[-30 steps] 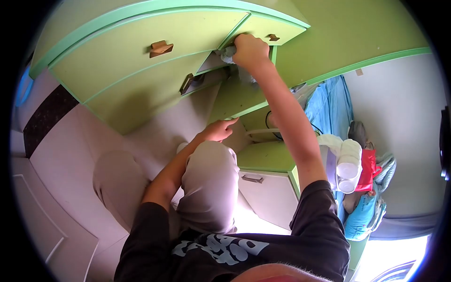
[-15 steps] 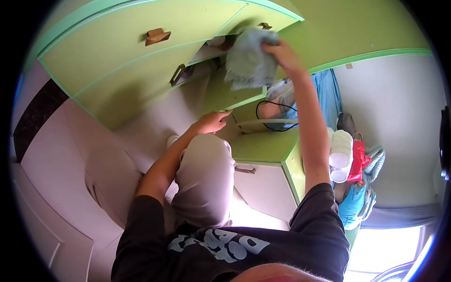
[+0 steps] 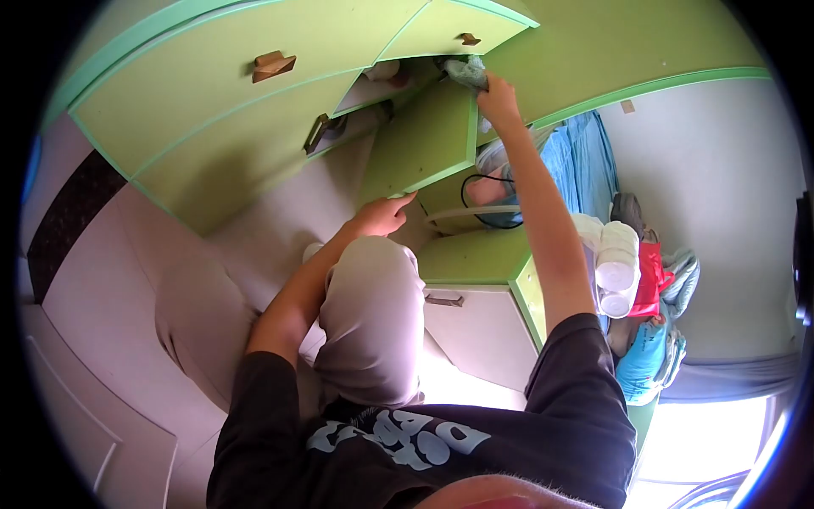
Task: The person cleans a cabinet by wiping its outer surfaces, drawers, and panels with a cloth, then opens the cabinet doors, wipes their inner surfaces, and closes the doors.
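Note:
A grey-green cloth (image 3: 465,73) is in my right hand (image 3: 498,100), whose fingers are closed on its right end at the cabinet's opening. The cloth's far part reaches into the compartment behind a green door (image 3: 431,136) that stands open. Below that door, my left hand (image 3: 383,216) is beside its lower edge, index finger stretched out toward the edge and the other fingers partly curled, with nothing seen in it. A pale rolled item (image 3: 381,71) lies inside the compartment to the left of the cloth.
Green drawer fronts with brown handles (image 3: 273,66) fill the upper left. A low cabinet with a white door (image 3: 479,327) stands below the opening. To the right are white rolls (image 3: 617,265), a red bag (image 3: 651,280), a blue curtain-like cloth (image 3: 585,165) and a black cable.
The cloth came out of the compartment, hanging spread from my right hand, and has since gone back up to the opening, bunched up. My left hand has stayed by the door edge.

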`<state>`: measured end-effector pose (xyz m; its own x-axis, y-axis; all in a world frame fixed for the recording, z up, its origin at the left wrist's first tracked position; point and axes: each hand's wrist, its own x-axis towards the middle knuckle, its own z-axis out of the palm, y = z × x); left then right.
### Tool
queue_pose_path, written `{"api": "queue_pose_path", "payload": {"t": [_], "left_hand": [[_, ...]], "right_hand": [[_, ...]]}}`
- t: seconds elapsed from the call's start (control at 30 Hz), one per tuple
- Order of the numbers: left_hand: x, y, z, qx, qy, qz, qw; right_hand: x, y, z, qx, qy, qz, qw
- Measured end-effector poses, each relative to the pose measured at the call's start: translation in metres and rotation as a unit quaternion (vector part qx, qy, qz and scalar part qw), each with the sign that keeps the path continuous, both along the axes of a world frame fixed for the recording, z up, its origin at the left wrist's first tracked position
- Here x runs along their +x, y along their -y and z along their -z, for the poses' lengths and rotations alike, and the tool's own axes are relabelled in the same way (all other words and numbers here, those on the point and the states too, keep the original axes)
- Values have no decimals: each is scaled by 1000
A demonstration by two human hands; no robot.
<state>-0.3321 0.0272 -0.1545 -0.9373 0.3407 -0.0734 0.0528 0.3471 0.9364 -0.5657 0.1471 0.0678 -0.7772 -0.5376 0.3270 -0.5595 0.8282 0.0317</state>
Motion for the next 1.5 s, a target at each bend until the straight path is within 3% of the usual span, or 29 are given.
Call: {"api": "queue_pose_path", "payload": {"t": [0.3, 0.47, 0.57, 0.63, 0.73, 0.8, 0.87, 0.93, 1.17, 1.37, 1.43, 1.5], "left_hand": [[-6, -5, 9, 49, 6, -12, 999], [0, -5, 1, 42, 3, -7, 999], [-4, -7, 3, 46, 15, -19, 999], [-4, -9, 11, 62, 3, -21, 998], [-4, -8, 11, 53, 14, -12, 998], [-3, -7, 8, 40, 4, -19, 999], [-5, -8, 10, 58, 9, -17, 998], [-8, -9, 20, 60, 3, -30, 998], [-3, 0, 15, 24, 4, -25, 999], [-3, 11, 27, 41, -187, -107, 976], [15, 31, -27, 122, -154, -304, 932], [8, 46, -48, 218, -201, -427, 855]], "right_hand": [[-40, 7, 3, -17, 5, 16, 1000], [-70, 15, -6, 64, 61, 33, 996], [-47, 5, -1, 50, 21, -3, 999], [-14, 5, -10, 60, 39, 27, 997], [48, -2, -14, 79, 65, -28, 994], [109, -2, -11, 19, 82, 8, 996], [180, 2, -3, -55, 16, -32, 998], [228, 6, 0, -85, 47, 1, 995], [261, 0, 11, -63, 14, -7, 998], [255, 13, 5, -28, 22, -1, 999], [253, 16, 5, -34, 23, -1, 999], [253, 17, 6, -37, 30, -2, 999]]}}
